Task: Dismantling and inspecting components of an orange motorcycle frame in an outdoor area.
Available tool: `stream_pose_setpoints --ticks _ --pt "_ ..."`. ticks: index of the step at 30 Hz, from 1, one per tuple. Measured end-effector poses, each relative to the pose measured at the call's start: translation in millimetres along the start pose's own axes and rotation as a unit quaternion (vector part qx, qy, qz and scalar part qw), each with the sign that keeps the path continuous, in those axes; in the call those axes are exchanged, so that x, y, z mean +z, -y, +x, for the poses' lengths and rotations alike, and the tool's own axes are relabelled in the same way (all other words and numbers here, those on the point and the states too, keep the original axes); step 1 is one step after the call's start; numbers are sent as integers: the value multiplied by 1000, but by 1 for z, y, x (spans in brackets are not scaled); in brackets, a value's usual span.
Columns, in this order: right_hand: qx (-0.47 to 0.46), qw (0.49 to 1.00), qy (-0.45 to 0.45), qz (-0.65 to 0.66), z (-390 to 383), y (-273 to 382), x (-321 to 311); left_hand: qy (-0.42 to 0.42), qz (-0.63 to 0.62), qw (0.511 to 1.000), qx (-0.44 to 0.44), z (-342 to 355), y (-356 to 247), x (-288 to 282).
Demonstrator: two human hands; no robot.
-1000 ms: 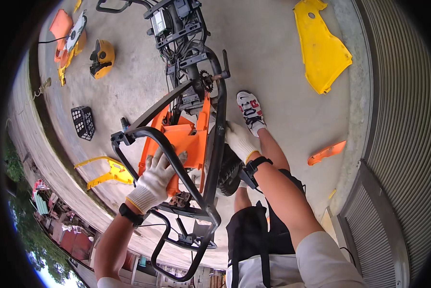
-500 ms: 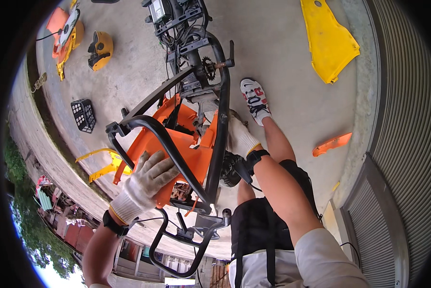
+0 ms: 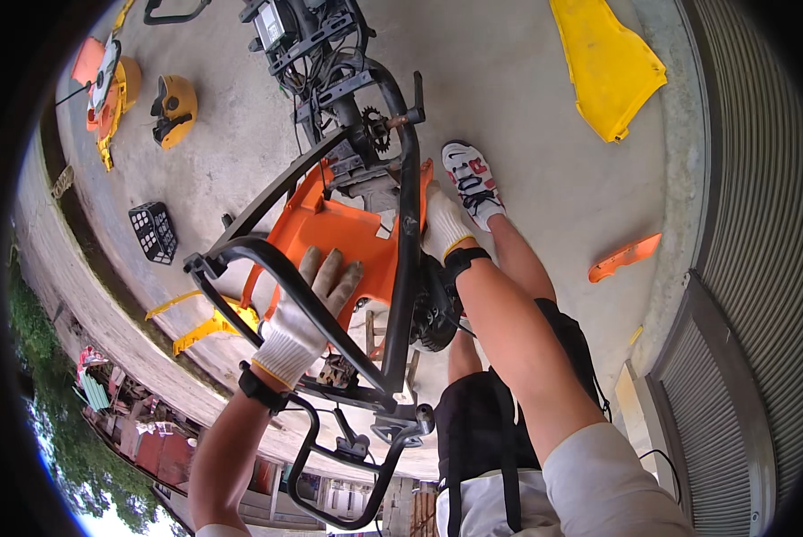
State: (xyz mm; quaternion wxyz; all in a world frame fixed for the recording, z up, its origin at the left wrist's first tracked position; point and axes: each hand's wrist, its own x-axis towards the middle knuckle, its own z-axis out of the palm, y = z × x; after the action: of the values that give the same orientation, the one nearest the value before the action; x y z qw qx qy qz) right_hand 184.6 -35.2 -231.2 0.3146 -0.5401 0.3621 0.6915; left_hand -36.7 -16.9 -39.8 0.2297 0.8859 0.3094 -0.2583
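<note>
The orange panel (image 3: 356,237) could be cracked or bent if it is pushed harder on one side than on the other, because it is crossed by the thick bars of the black frame (image 3: 407,242) and its edges could be caught on them. A gloved finger could be pinched too, since the left hand (image 3: 292,329) is reached under a slanting bar and little room is left there. A slip could be caused by the smooth plastic, as no grip on it can be seen from the left hand.

The left hand is opened wide, with its fingers a bit spread, and they are laid on the top of the panel near its lower end. Nothing is seen to be pinched by it. The right hand (image 3: 444,224) is held on the outer side of the right bar, just beside the panel's right edge. Its fingertips are hidden, so it cannot be told whether that edge is pinched or only touched.

The panel is set among the bars of the frame, and a strip of it is seen poking out past the right bar. A black wheel (image 3: 433,327) is seen just below the right hand
</note>
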Motion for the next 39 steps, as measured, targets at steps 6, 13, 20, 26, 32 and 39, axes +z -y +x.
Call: stream_pose_setpoints --ticks 6,13,20,26,32,39 --pt "-163 817 -7 -554 -25 -8 -24 5 -17 999 -37 2 -9 9" --pt "89 972 138 -168 -44 -44 -43 -27 -114 990 -80 9 -4 6" --pt "-35 930 181 -317 -73 -39 -44 77 -25 987 -140 26 -31 9" --pt "-153 754 -10 -639 -79 -32 -31 132 -34 981 -138 43 -35 -7" --pt "-150 835 95 -520 -81 18 -31 149 -70 984 -74 55 -22 -17" --pt "-105 837 16 -537 -84 -15 -43 129 -355 910 -172 8 16 -21"
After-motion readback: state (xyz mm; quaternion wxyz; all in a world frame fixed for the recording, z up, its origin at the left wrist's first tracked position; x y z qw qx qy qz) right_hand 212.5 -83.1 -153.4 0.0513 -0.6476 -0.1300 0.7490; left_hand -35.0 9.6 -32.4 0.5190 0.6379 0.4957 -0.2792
